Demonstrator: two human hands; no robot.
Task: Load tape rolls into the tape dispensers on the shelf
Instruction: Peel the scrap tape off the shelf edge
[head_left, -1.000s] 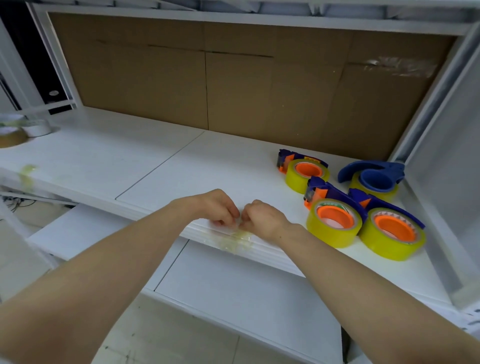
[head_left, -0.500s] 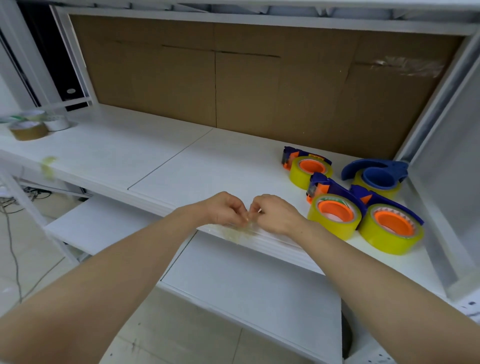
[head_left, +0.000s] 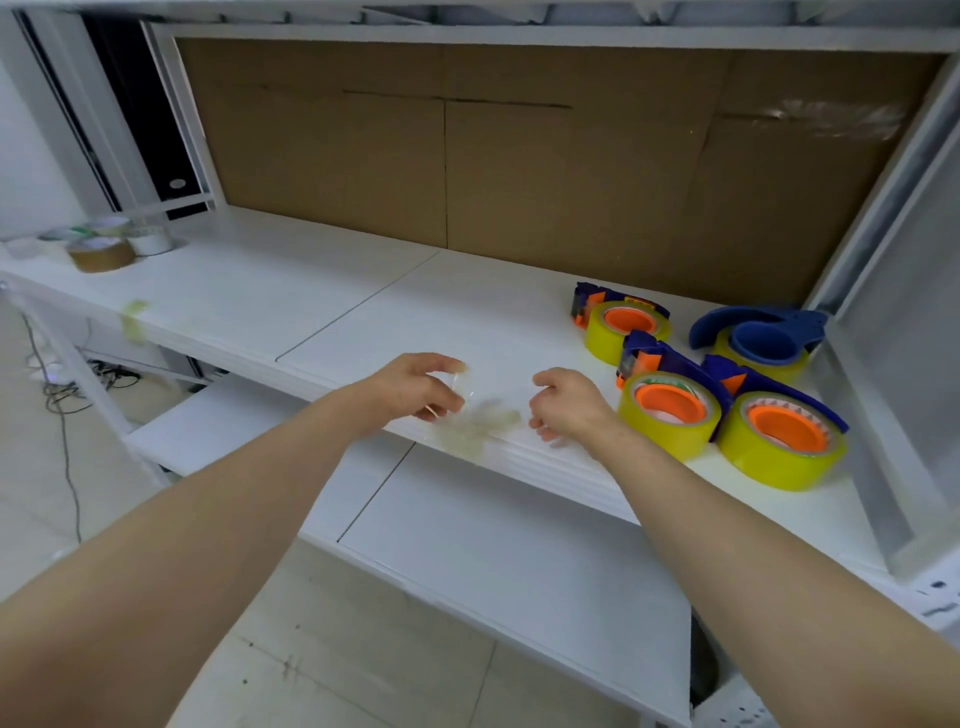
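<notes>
— What is found on the shelf board (head_left: 363, 291)?
— Four tape dispensers (head_left: 727, 384) are grouped at its right end, each loaded with a roll. Two are set toward the front edge, side by side and touching; two are set behind them, nearer the cardboard backing (head_left: 519, 171).

— And at the far left?
— A few loose tape rolls (head_left: 101, 244) are clustered there, well apart from the dispensers.

— Where are the hands placed?
— The left hand (head_left: 415, 387) and the right hand (head_left: 566, 402) are held apart over the front edge, left of the dispensers. A crumpled piece of tape (head_left: 478, 428) is stuck on the edge between them. A lower shelf (head_left: 519, 561) is seen beneath.
</notes>
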